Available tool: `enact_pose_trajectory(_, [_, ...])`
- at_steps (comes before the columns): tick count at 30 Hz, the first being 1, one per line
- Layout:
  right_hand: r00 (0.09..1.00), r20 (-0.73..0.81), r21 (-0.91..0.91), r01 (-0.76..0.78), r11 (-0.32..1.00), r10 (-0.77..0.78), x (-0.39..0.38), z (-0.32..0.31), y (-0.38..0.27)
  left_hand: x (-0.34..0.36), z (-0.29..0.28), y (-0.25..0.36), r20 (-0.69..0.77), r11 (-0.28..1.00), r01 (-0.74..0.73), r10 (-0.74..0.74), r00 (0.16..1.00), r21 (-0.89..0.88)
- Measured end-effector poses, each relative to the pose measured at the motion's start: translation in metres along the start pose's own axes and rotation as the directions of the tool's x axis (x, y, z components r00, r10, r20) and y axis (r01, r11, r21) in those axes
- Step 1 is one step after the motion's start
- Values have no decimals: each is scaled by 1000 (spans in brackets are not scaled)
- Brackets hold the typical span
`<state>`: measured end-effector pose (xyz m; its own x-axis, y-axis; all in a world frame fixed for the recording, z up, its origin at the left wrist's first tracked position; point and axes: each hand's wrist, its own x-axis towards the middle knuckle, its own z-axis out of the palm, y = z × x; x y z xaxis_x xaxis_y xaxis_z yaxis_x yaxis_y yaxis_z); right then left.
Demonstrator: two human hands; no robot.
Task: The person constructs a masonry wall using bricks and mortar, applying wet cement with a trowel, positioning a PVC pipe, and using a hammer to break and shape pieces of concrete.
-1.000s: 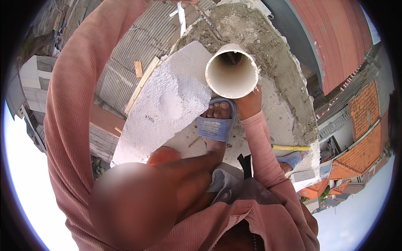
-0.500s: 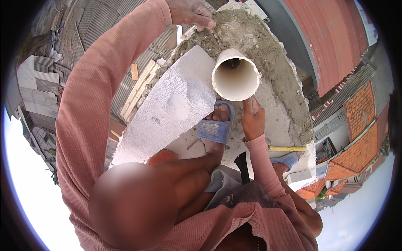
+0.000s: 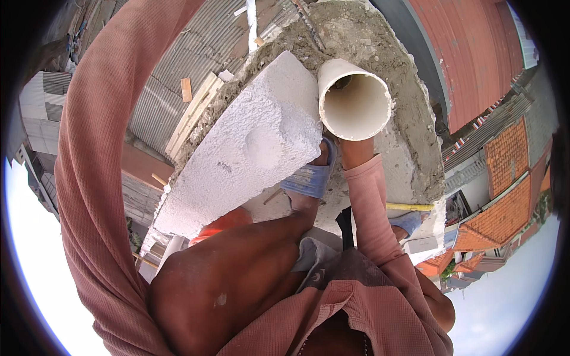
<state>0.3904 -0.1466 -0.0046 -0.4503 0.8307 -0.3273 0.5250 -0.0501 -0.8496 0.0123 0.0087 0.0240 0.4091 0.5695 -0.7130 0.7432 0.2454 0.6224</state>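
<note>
I have the white pipe ahead of the wearer, its open mouth turned toward my camera and its rim rough, with the far end standing beside grey mortar. The right hand comes up from the pipe's near side and slips behind its lower rim; I see little more than the wrist, so I cannot tell whether its fingers grasp the pipe, merely touch it, or are loose. The left sleeve arches far to the left of the pipe and leaves my view at the top; the left hand is beyond that edge, so I cannot tell how its fingers stand either. Just left of the pipe I make out a large white block, pitted and with a shallow hollow, its right end close against the pipe's side. A thin dark rod slants across the mortar, its lower end near the back of the pipe. On the near side, below the pipe, a foot wears a blue sandal, partly hidden by the block. To the pipe's lower right I note a yellow strip, and well off to its right a red roof.
</note>
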Motion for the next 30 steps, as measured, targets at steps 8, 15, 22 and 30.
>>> enact_pose_trajectory(8, [996, 58, -56, -58, 997, 61, -25, -21, 3, -2, 8, -7, -107, 993, -95, 102, 989, 70])
enact_pose_trajectory(15, [921, 133, 276, -389, 879, 366, -24, -16, -21, -9, 27, -1, -294, 990, -97, 123, 948, 104])
enact_pose_trajectory(22, [950, -19, -75, -313, 947, 313, -8, -26, -24, -8, 57, -14, -280, 987, 159, -146, 949, 25])
enact_pose_trajectory(30, [963, -51, -525, -250, 814, 263, -16, -6, -32, -3, 43, 26, -215, 988, 116, -92, 972, 100])
